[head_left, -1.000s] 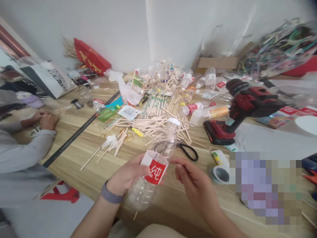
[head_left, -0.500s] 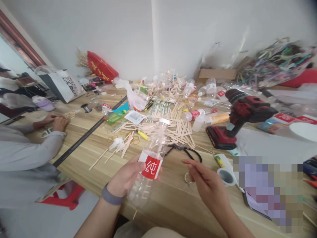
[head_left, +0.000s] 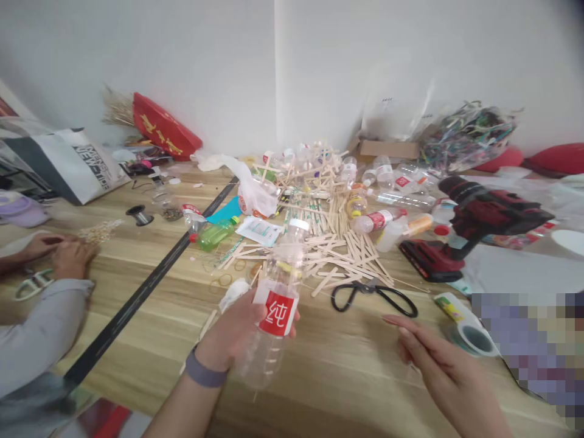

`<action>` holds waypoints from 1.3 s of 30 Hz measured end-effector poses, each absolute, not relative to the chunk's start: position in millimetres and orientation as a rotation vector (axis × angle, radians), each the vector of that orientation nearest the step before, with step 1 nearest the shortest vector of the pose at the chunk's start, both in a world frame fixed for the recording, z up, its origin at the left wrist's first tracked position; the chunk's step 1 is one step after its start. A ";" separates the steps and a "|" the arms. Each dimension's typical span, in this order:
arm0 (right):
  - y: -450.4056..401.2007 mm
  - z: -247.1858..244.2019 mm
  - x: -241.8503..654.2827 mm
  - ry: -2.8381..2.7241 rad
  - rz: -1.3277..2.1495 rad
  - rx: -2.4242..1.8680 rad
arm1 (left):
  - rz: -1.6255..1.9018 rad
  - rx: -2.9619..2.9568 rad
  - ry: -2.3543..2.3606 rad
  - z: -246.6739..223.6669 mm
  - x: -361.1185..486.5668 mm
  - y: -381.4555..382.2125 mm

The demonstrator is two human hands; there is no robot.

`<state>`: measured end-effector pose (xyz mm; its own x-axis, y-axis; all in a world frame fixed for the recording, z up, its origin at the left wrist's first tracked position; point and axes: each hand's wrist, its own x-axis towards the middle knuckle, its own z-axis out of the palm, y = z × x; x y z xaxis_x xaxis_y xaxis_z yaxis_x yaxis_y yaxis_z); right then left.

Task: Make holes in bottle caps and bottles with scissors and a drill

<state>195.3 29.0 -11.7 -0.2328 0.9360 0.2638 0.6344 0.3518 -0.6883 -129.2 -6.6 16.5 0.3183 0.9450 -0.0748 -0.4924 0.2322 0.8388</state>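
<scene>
I record a plain, pale grey wall [head_left: 191,55] ahead, marked by one bright vertical strip [head_left: 276,73]. My table [head_left: 337,377] has a wood-grain top, crossed diagonally on my left by a dark band [head_left: 137,298]. I find the light diffuse.

Wood-grain tbl [head_left: 337,371]: sticks [head_left: 364,247], scissors [head_left: 391,299], grn btl [head_left: 216,236], spool [head_left: 139,216].

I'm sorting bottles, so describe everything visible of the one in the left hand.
The bottle is clear, apparently plastic, ridged lower down, with a white cap on and a red and white label bearing a white character. It leans, cap end forward, and the left hand grips it at the label, over the table. Its base is blurred.
</scene>
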 end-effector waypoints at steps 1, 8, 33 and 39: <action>28.3 -12.6 194.9 -1.974 0.589 -1.377 | 1.083 0.810 0.673 15.8 -134.4 -5.4; 23.5 -6.9 189.0 -1.885 0.734 -1.420 | 1.032 0.746 0.642 14.5 -138.5 7.9; 40.2 -36.9 214.4 -1.925 0.691 -1.281 | 1.295 0.855 0.520 25.8 -23.4 38.5; 8.5 -34.6 201.3 -1.912 1.190 -1.193 | 1.500 0.826 0.550 19.4 -16.7 32.4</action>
